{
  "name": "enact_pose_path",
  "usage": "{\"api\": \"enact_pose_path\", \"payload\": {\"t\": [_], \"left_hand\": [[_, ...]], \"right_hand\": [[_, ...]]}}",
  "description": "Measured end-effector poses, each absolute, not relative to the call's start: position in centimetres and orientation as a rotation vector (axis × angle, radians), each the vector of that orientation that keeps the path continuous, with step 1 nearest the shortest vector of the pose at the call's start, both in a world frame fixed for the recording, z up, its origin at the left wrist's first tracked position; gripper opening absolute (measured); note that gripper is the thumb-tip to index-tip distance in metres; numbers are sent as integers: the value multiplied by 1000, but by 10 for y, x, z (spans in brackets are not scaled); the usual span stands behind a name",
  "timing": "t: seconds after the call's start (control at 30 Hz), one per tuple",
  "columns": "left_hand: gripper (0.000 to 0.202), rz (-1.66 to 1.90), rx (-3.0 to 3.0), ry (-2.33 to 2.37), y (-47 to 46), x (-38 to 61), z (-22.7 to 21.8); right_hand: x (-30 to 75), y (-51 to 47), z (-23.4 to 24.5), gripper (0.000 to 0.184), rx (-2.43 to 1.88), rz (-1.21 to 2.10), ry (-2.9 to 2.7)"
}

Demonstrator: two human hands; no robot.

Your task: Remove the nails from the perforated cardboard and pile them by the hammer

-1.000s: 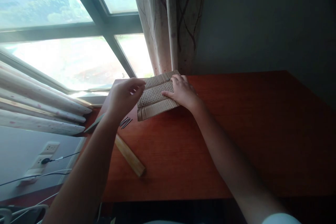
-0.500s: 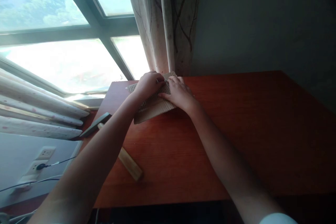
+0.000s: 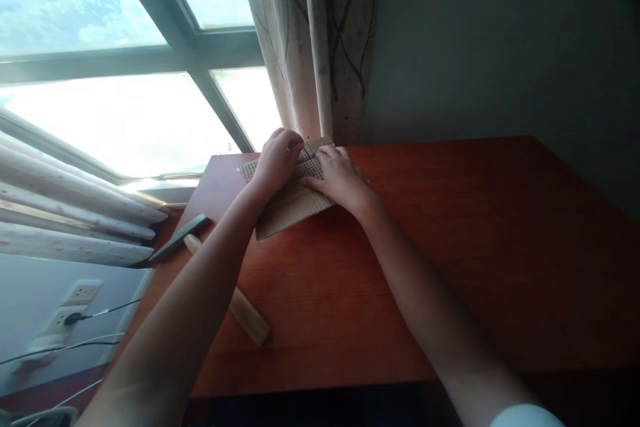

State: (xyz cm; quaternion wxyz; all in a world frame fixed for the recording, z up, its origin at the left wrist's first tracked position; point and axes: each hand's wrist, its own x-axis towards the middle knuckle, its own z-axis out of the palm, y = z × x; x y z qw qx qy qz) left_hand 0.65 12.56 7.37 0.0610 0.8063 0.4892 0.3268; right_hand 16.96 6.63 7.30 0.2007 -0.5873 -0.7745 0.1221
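Head view, left hand [image 3: 277, 161]: fingers curled and pinched tight at the tips on what looks like a thin dark nail [image 3: 309, 157], its point down on the far part of the sheet.
Head view, right hand [image 3: 340, 177]: spread flat, nothing grasped, palm and fingers pressing the sheet down just beside the left fingertips.
Perforated cardboard sheet [image 3: 287, 210]: lies flat at the far left of the table [image 3: 450, 247], near the curtain [image 3: 320, 47], with rows of small holes across its middle.
Hammer [image 3: 241, 312]: lies untouched on the table's left edge, wooden handle toward the person, mostly hidden by the left forearm.
Doing it well, as I judge it: hold the nail upright over one hole, keep the flat hand firm so the sheet cannot slide, and keep the right fingertips clear of the point.
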Motion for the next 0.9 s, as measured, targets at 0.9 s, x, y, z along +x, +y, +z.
{"api": "enact_pose_path", "payload": {"t": [0.9], "left_hand": [[25,948,2035,2008,3,-125,53]], "right_hand": [[170,67,72,60,-1639,355,-2188]]}}
